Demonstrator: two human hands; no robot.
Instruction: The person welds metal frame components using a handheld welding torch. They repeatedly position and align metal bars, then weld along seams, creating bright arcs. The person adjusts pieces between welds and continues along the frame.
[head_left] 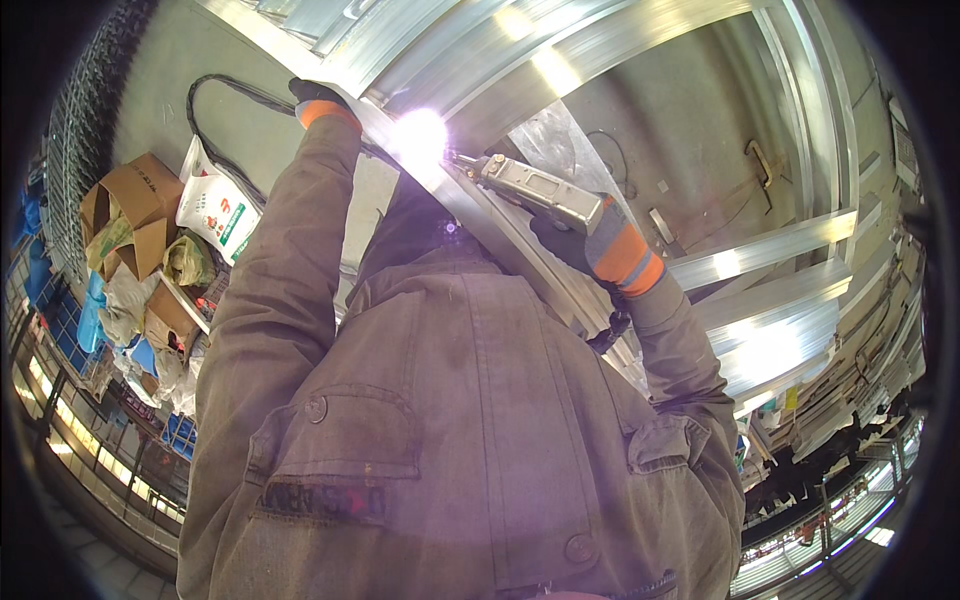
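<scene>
My right hand [610, 245], in a grey, orange and black glove, is closed around a metallic welding gun [540, 190]. Its nozzle points left at a glaring white weld spot [418, 138] on a long silver metal bar [490, 215]. The glare hides the joint itself. At the upper left, my left hand [325, 100], in a black and orange glove, is at the edge of the metal frame beside the bar's far end. Most of its fingers are hidden, so their grip does not show. More shiny metal profiles [560, 65] of the frame run across the top.
On the left are an open cardboard box [140, 205], a white printed sack [215, 200] and several plastic bags. A black cable [195, 110] loops over the grey floor near my left arm. Further metal bars [770, 245] cross on the right; a bent rod [765, 170] lies on the floor.
</scene>
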